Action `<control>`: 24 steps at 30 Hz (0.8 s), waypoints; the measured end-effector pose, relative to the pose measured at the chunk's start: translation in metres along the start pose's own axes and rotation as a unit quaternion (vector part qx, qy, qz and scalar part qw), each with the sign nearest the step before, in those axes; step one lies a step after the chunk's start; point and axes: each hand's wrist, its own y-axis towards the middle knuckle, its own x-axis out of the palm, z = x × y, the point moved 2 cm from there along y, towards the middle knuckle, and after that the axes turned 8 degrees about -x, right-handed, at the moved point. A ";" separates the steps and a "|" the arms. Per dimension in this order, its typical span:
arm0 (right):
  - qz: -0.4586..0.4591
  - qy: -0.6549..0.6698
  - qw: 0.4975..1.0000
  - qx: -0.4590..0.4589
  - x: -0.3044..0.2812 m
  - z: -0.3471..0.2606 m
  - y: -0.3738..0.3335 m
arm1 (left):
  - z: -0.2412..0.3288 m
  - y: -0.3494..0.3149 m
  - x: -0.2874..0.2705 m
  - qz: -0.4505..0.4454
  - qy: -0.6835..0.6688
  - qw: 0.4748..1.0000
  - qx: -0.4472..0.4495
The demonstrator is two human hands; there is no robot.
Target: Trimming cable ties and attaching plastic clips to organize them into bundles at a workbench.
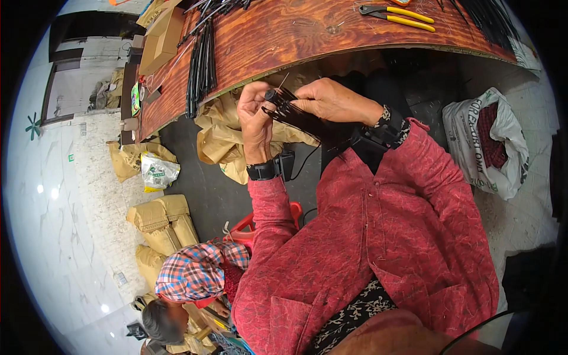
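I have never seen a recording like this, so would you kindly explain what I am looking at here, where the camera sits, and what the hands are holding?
There is no machine here: a person in a red jacket works with bare hands. The single picture comes from a wide fisheye camera worn on the person's head, looking down, which is why straight edges bend near the rim. The left hand and the right hand together hold a bundle of thin black strips just below the edge of a wooden table. On the table lie more black strips, yellow-handled pliers and a cardboard box. On the floor are brown paper sacks and a white bag. Another person, in a checked cloth, sits lower left.
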 end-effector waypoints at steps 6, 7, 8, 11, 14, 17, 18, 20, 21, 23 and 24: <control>-0.062 0.123 0.985 0.102 -0.002 0.004 0.001 | -0.001 0.002 -0.009 -0.052 -0.011 0.999 -0.008; -0.066 0.146 0.980 0.115 -0.001 0.005 0.001 | 0.000 0.004 -0.004 -0.054 -0.018 0.998 -0.017; -0.066 0.147 0.980 0.115 -0.002 0.006 0.002 | 0.000 0.005 0.001 -0.056 -0.025 0.998 -0.025; -0.089 0.196 0.969 0.122 -0.002 0.007 0.002 | 0.004 0.007 0.003 -0.075 -0.038 0.995 -0.047; -0.091 0.241 0.952 0.166 -0.001 0.010 0.003 | 0.005 0.007 0.001 -0.109 -0.049 0.990 -0.069; -0.093 0.267 0.941 0.184 0.000 0.012 0.001 | 0.000 0.005 0.000 -0.132 -0.061 0.986 -0.077; -0.093 0.272 0.940 0.182 0.001 0.013 -0.002 | -0.002 0.005 0.000 -0.131 -0.060 0.987 -0.075; -0.096 0.275 0.940 0.178 0.003 0.016 -0.003 | -0.006 0.007 0.000 -0.136 -0.066 0.988 -0.045; -0.088 0.287 0.937 0.181 0.004 0.017 -0.002 | -0.007 0.007 0.000 -0.138 -0.068 0.988 -0.030; -0.070 0.310 0.929 0.189 0.004 0.018 -0.002 | -0.007 0.008 0.000 -0.136 -0.070 0.988 -0.026; -0.072 0.309 0.930 0.188 0.003 0.017 -0.002 | -0.008 0.008 0.000 -0.134 -0.071 0.988 -0.024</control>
